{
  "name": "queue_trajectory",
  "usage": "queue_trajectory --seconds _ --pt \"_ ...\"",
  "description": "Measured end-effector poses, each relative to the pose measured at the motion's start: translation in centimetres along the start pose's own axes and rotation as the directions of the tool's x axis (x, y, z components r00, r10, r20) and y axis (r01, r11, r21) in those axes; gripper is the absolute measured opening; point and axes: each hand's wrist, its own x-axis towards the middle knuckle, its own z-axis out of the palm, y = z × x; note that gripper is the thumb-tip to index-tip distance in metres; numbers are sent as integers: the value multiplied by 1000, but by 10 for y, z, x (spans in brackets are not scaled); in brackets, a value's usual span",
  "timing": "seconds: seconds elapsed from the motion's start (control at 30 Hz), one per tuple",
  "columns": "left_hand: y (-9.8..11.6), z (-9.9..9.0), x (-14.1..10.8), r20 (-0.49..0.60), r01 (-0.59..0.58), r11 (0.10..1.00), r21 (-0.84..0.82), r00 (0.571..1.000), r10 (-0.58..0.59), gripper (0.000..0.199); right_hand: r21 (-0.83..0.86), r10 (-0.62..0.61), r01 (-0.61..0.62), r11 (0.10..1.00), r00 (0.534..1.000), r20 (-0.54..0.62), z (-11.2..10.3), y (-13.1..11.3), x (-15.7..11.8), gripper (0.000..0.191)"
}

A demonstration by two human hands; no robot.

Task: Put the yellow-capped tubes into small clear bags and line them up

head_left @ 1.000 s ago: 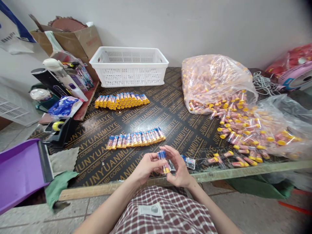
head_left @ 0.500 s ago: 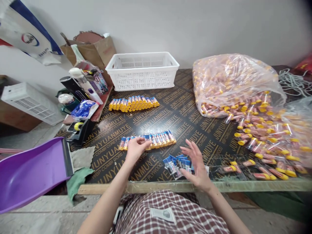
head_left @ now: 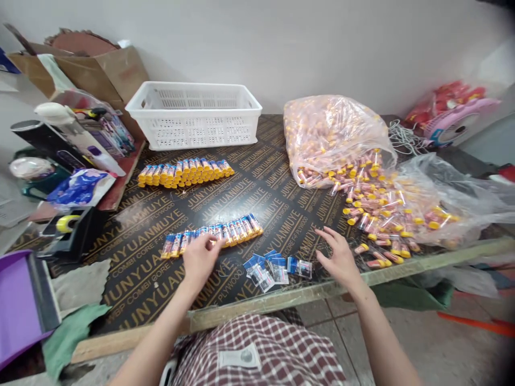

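My left hand point(head_left: 201, 258) is at the front of a row of blue-labelled tubes with yellow caps point(head_left: 237, 230), its thumb and forefinger curled close together; whether anything is between them is too small to tell. My right hand point(head_left: 337, 256) hovers over the table with fingers spread and nothing in it. Between the hands lie several loose blue and clear labels point(head_left: 261, 272). Farther back is a stacked group of labelled tubes point(head_left: 187, 172). To the right, unlabelled pink tubes with yellow caps point(head_left: 374, 201) spill from a clear plastic bag point(head_left: 330, 126).
A white plastic basket point(head_left: 201, 128) stands at the back by the wall. Bottles point(head_left: 68, 134), a tape dispenser point(head_left: 76, 230) and a purple dustpan point(head_left: 20, 305) are on the left. A pink fan point(head_left: 458, 123) sits at the far right.
The view has turned to the right, bringing the fan into sight. My right hand has moved away from the loose labels toward the pink tubes; my left hand stays at the row.
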Motion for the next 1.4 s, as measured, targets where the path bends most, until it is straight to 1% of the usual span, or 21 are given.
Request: queue_trajectory --seconds 0.03,0.07,0.13,0.23,0.33,0.43,0.5,0.57,0.67,0.73,0.8,0.87,0.93,0.97,1.0,1.07,1.13,1.2,1.27,1.33,1.4 --pt "6 7 -9 109 -40 999 -37 993 44 35 -130 10 2 991 996 85 -3 14 -2 45" --pt "11 15 -17 211 -71 996 -56 974 81 34 -251 39 0 968 988 152 -4 27 -5 43" --pt "20 32 -30 334 -107 994 -36 936 113 32 -433 111 -1 902 967 229 -4 46 -11 39" --pt "26 49 -39 375 -131 990 53 921 102 26 -543 161 -6 840 958 238 -1 62 -19 33" --pt "27 54 -38 389 -121 989 80 918 81 17 -524 118 11 851 970 211 1 63 -18 21" --pt "26 53 -35 401 -87 994 59 914 56 13 -407 92 -17 913 982 167 1 53 -11 9" --pt "26 52 -35 401 -82 995 47 914 57 12 -233 100 -59 971 980 171 0 39 -5 10" --pt "26 52 -36 401 -102 994 36 913 79 12 -10 102 -102 995 978 181 1 21 0 13" --pt "27 51 -39 404 -135 991 18 907 117 15 261 77 -109 959 988 133 6 -12 4 20" --pt "27 50 -42 395 -140 990 3 910 127 13 360 57 -90 928 993 101 13 -32 5 22" --pt "28 49 -44 356 -134 991 -24 925 134 10 435 57 -89 896 995 86 20 -48 5 23" --pt "29 48 -46 299 -110 989 -100 945 135 7 510 75 -105 854 994 79 26 -62 4 21" --pt "30 46 -47 271 -19 962 -271 958 95 9 581 98 -120 805 993 70 30 -74 2 17" --pt "31 45 -46 283 67 919 -388 958 49 10 615 101 -121 779 993 67 31 -80 0 16" --pt "31 43 -45 312 175 843 -509 950 -9 11 647 98 -115 754 993 62 32 -85 -1 14" --pt "34 36 -41 389 377 607 -700 914 -119 16 703 78 -90 706 996 50 31 -97 -4 14" --pt "36 27 -35 446 483 369 -794 875 -187 30 740 58 -67 669 998 38 29 -107 -8 16" --pt "38 19 -28 475 519 209 -829 850 -227 40 757 50 -49 651 998 22 29 -116 -11 19" --pt "40 13 -22 493 533 99 -840 827 -271 38 753 51 -21 658 999 -17 30 -123 -14 20" --pt "40 10 -19 495 529 29 -848 811 -311 34 722 43 20 692 997 -70 32 -128 -16 20" --pt "39 10 -17 481 514 8 -858 808 -340 34 682 19 72 728 992 -125 34 -131 -17 21"
